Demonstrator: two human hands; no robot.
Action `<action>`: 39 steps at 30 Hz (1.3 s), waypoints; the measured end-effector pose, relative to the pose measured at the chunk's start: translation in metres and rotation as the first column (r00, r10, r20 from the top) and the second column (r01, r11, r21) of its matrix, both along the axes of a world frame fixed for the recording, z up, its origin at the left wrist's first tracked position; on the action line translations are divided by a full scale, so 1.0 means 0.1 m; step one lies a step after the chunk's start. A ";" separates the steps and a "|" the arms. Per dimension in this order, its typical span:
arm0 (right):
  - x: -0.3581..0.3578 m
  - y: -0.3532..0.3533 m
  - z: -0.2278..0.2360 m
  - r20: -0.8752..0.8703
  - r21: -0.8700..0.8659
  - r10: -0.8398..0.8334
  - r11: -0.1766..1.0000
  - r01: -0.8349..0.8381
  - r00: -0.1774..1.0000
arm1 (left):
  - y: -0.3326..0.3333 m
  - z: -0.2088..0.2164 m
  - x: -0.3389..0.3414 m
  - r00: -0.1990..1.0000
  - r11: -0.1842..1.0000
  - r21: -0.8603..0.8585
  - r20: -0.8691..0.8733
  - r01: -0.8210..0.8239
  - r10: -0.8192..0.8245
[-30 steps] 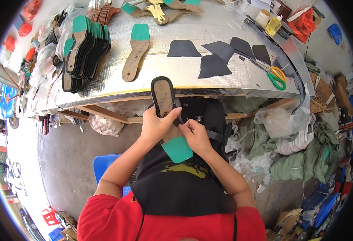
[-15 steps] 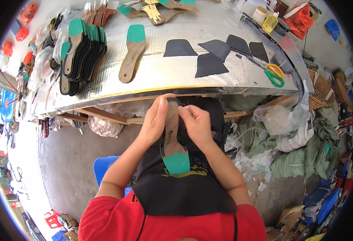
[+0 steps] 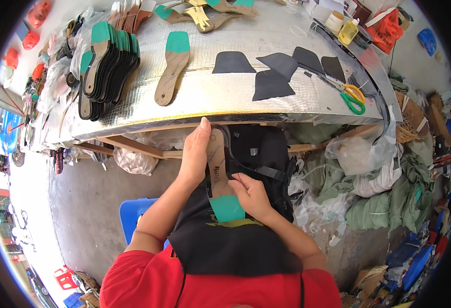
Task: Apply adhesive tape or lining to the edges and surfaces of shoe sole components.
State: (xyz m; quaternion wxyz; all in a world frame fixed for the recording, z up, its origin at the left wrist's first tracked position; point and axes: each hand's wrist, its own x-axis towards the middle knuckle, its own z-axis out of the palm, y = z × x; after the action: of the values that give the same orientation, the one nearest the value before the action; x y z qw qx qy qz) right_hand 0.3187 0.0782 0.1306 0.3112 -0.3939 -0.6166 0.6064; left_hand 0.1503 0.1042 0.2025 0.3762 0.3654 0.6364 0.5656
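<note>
I hold a brown insole board (image 3: 217, 163) in front of my apron, its green end (image 3: 227, 208) toward me and its narrow, holed end pointing at the table. My left hand (image 3: 194, 156) is closed along the left edge of the narrow half, thumb pointing up, its other fingers mostly hidden behind. With my right hand (image 3: 251, 196) I pinch the right edge just above the green part, thumb in front. Black material shows along the board's edges. On the table lies a similar board (image 3: 172, 69), left of several black trapezoid pieces (image 3: 234, 62).
A stack of similar boards (image 3: 107, 64) stands at the table's left. Scissors (image 3: 351, 97) with yellow and green handles lie at the right, near a yellow bottle (image 3: 348, 32). Beneath the table edge (image 3: 225, 119) are a black bag (image 3: 271, 149) and, rightward, plastic and green cloth (image 3: 377, 208).
My right hand has slid down the board's right edge, from near the narrow end to just above the green part. My left hand stays on the left edge.
</note>
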 end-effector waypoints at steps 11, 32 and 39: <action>-0.19 0.25 0.06 0.095 0.077 -0.019 0.997 0.012 0.995 | 0.11 0.09 -0.15 0.610 0.920 0.184 0.701 0.345 -0.369; 0.17 0.81 0.80 -0.085 0.167 -0.262 0.947 0.273 0.961 | -0.09 0.33 -0.12 0.486 0.795 0.176 0.708 0.581 -0.512; -0.03 0.77 0.73 -0.180 -0.014 -0.143 0.990 0.143 0.973 | -0.13 0.20 -0.03 0.660 0.765 0.057 0.468 0.641 -0.588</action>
State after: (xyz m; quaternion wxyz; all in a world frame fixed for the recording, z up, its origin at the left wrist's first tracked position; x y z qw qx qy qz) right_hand 0.3155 0.1553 0.2033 0.4083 -0.3809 -0.5557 0.6160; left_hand 0.1470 0.0908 0.2223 0.7041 0.3925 0.3985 0.4375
